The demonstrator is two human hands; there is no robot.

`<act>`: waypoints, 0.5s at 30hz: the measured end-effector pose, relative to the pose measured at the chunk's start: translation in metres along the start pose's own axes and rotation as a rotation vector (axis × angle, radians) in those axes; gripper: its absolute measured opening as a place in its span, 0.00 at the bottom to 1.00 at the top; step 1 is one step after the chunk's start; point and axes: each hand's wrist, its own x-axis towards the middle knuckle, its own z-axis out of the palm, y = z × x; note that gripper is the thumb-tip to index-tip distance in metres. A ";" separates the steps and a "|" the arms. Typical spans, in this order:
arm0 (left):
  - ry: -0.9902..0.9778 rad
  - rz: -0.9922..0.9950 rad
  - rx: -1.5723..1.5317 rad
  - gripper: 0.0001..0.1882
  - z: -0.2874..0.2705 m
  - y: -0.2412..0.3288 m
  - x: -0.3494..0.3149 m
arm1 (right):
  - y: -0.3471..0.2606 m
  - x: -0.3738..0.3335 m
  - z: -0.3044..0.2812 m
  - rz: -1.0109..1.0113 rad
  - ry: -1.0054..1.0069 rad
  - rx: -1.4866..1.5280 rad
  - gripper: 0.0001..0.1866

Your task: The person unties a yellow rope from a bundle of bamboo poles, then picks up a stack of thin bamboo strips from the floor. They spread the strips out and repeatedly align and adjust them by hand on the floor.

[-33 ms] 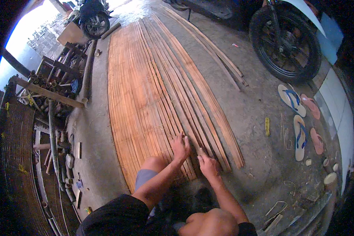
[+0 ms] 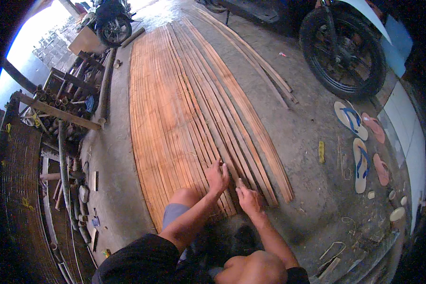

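Observation:
A long mat of bamboo slats (image 2: 151, 109) lies on the floor in front of me, tied across with thin yellowish ties. My left hand (image 2: 217, 178) is at the mat's right edge, its fingers closed and pressed down; what they pinch is hidden. Just right of it, my right hand (image 2: 250, 199) is closed round the near end of a bamboo slat (image 2: 229, 163). Beside this slat lie several loose slats (image 2: 241, 137), running away from me. My bent knee (image 2: 184, 197) rests over the mat's near part.
More slats (image 2: 270, 71) lie farther right. A motorcycle wheel (image 2: 343, 52) stands at the upper right, with sandals (image 2: 361, 163) below it. Bamboo pieces (image 2: 57, 99) are stacked at left. Another motorcycle (image 2: 113, 23) stands at the back. A yellow object (image 2: 321, 152) lies on the floor.
My right hand has shifted very slightly to the left with the slat's end. The left hand stays at the mat's edge.

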 end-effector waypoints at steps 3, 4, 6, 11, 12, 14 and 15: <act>-0.031 -0.033 -0.079 0.21 0.005 0.010 0.000 | 0.011 -0.001 0.007 0.003 -0.017 -0.052 0.26; -0.020 -0.049 -0.120 0.21 0.006 0.010 0.004 | 0.007 0.005 0.004 0.033 -0.020 -0.051 0.25; -0.022 -0.021 -0.113 0.22 0.010 0.003 0.014 | -0.001 0.015 -0.006 0.033 0.027 -0.016 0.24; -0.082 0.000 0.019 0.27 0.005 0.018 0.012 | -0.031 0.018 -0.061 0.131 0.002 -0.044 0.22; -0.059 0.059 0.097 0.28 0.008 0.030 0.012 | -0.019 0.020 -0.066 -0.041 0.167 -0.066 0.22; -0.110 0.154 0.157 0.33 0.016 0.046 0.021 | 0.001 0.023 -0.084 -0.023 0.129 -0.033 0.21; -0.111 0.199 0.178 0.33 0.021 0.050 0.027 | 0.008 0.025 -0.091 -0.016 0.108 -0.012 0.20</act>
